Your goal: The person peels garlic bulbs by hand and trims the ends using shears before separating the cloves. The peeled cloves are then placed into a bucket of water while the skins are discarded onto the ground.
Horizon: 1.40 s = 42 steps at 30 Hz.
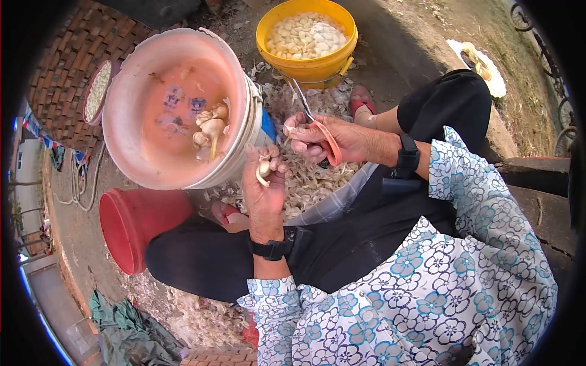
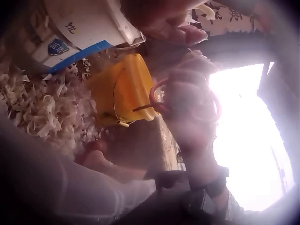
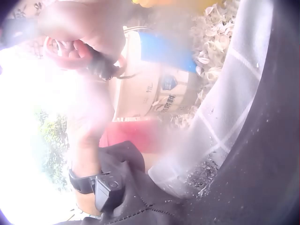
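In the head view my left hand (image 1: 262, 194) holds garlic (image 1: 264, 169) in its curled fingers, a pale curved stem hanging over the palm. Facing it, my right hand (image 1: 334, 135) grips a pair of scissors with orange handles (image 1: 332, 147), their blades (image 1: 300, 97) pointing away past the fingers. A small pale piece lies at the right thumb and fingertips; its kind cannot be told. Several garlic bulbs (image 1: 212, 129) sit in the pink basin (image 1: 160, 110) beside my left hand. The left wrist view shows the scissors' handle loop (image 2: 158, 89) around the right hand's fingers, blurred.
The basin rests on a white bucket (image 1: 244, 143). Beyond stands a yellow bucket (image 1: 305, 68) of peeled cloves (image 1: 299, 36). A red bucket (image 1: 125, 232) lies near the left knee. Garlic skins (image 1: 329, 183) cover the ground and a pale checked cloth (image 1: 345, 200) between the legs.
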### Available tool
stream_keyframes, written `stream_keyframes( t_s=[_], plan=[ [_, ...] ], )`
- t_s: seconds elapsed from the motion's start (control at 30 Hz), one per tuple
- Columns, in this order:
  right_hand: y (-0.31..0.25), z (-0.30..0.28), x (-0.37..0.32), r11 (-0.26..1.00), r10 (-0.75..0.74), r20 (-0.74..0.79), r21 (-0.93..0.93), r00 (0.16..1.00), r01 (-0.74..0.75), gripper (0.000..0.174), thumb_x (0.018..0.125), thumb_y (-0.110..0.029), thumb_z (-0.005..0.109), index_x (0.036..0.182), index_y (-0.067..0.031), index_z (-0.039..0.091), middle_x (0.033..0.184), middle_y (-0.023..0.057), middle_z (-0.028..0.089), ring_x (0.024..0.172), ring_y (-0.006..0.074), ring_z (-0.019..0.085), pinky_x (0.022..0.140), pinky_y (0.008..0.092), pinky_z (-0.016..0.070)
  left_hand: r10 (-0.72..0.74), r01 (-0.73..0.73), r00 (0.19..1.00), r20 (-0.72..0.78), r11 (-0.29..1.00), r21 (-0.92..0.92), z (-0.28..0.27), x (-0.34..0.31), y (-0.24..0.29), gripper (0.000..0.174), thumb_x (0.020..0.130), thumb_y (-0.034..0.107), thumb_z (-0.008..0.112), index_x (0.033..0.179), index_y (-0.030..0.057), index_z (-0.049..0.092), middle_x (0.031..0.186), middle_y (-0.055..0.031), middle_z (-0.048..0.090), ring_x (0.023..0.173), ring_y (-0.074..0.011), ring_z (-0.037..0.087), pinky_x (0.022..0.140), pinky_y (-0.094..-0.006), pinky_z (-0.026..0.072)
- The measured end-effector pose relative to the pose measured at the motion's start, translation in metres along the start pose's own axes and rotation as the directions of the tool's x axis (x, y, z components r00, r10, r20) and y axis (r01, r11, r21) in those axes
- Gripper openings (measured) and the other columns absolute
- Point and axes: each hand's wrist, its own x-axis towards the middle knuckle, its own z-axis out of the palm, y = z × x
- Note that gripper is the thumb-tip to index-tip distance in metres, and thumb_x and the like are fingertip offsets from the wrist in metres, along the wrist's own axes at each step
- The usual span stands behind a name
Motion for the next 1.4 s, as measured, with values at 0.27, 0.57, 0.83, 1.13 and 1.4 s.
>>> stream_keyframes(
  t_s=[0.27, 0.57, 0.83, 1.13, 1.4],
  plan=[
    [-0.009, -0.004, -0.003, 0.983, 0.045, 0.044, -0.178, 0.998, -0.037, 0.051, 0.094, -0.022, 0.059, 0.137, -0.0089, 0.034, 0.079, -0.0026, 0.048, 0.055, 0.0022, 0.040, 0.045, 0.0170, 0.0297, 0.071, -0.146, 0.986, 0.152, 0.810, 0.568, 0.018, -0.011, -0.010, 0.032, 0.089, 0.017, 0.064, 0.117, 0.0029, 0.060, 0.083, 0.0031, 0.060, 0.066, -0.0031, 0.048, 0.053, -0.0161, 0.0360],
    [-0.023, 0.004, -0.012, 0.598, -0.085, -0.157, -0.798, 0.984, -0.076, 0.045, 0.093, -0.031, 0.059, 0.126, -0.0039, 0.044, 0.072, 0.0035, 0.055, 0.062, 0.0098, 0.056, 0.047, 0.0237, 0.0402, 0.253, -0.250, 0.963, 0.091, 0.724, 0.643, 0.018, -0.008, -0.011, 0.017, 0.086, 0.007, 0.067, 0.101, -0.0018, 0.066, 0.083, -0.0016, 0.064, 0.072, -0.0058, 0.055, 0.061, -0.0191, 0.0435],
    [-0.026, 0.019, -0.027, -0.194, -0.057, 0.019, -0.981, 0.998, 0.008, 0.033, 0.091, -0.031, 0.054, 0.107, -0.0026, 0.051, 0.074, 0.0166, 0.061, 0.069, 0.0381, 0.061, 0.061, 0.0448, 0.0463, 0.503, -0.446, 0.806, 0.312, 0.170, 0.879, 0.024, -0.014, -0.009, 0.017, 0.081, -0.002, 0.065, 0.098, -0.0040, 0.064, 0.082, -0.0083, 0.067, 0.075, -0.0147, 0.062, 0.066, -0.0275, 0.0482],
    [-0.020, 0.028, -0.031, -0.119, 0.013, -0.004, -0.993, 1.000, -0.002, 0.020, 0.086, -0.018, 0.053, 0.085, 0.0022, 0.051, 0.065, 0.0190, 0.059, 0.063, 0.0397, 0.061, 0.057, 0.0454, 0.0468, 0.524, -0.519, 0.700, 0.485, -0.094, 0.850, 0.026, -0.019, -0.007, 0.011, 0.080, -0.004, 0.065, 0.091, -0.0054, 0.065, 0.082, -0.0095, 0.067, 0.070, -0.0149, 0.060, 0.064, -0.0284, 0.0482],
    [-0.008, 0.010, -0.028, -0.359, -0.031, 0.035, -0.933, 0.999, 0.021, 0.020, 0.081, -0.017, 0.059, 0.084, 0.0024, 0.052, 0.066, 0.0169, 0.062, 0.063, 0.0359, 0.064, 0.056, 0.0434, 0.0496, 0.408, -0.389, 0.891, 0.201, 0.454, 0.802, 0.009, -0.008, -0.016, 0.006, 0.082, -0.003, 0.063, 0.087, -0.0067, 0.064, 0.074, -0.0049, 0.060, 0.061, -0.0086, 0.054, 0.049, -0.0230, 0.0456]
  ],
)
